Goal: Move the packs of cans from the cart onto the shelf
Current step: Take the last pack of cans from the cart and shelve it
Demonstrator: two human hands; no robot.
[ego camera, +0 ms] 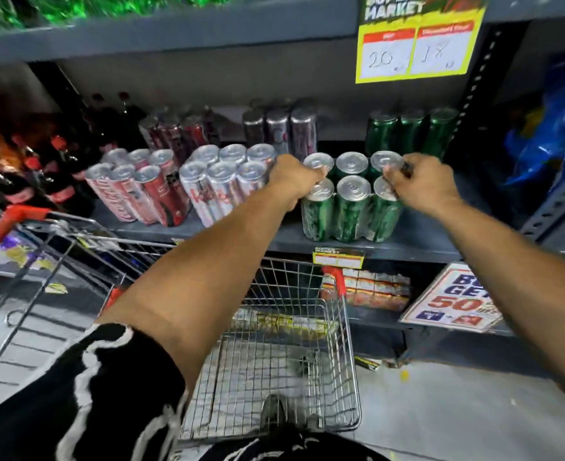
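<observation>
1. A black sleeve with white markings [85,387] is seen nearest the lens, on the left arm; the wire cart [347,344] stands below the green six-pack, and no packs are visible in its basket.
2. The grey shelf [424,234] carries the green six-pack [351,207] upright near its front edge. The pack's long axis runs left to right, three cans wide and two deep; can tops face up.
3. A silver six-pack [221,184] sits just left of the green six-pack, a red six-pack [138,191] further left; loose green cans [410,131] stand behind it.
4. The left hand [294,178] is closed on the green pack's left end, fingers curled at the can rims. The right hand [417,181] is closed on its right end, fingers pinched around the tops.
5. Judged step: seating the pack.
6. Risks: if released this close to the lip, the pack could tip forward toward the cart; if pushed back hard, the loose cans could be knocked over; the wrap could tear under fingertip grip.
</observation>
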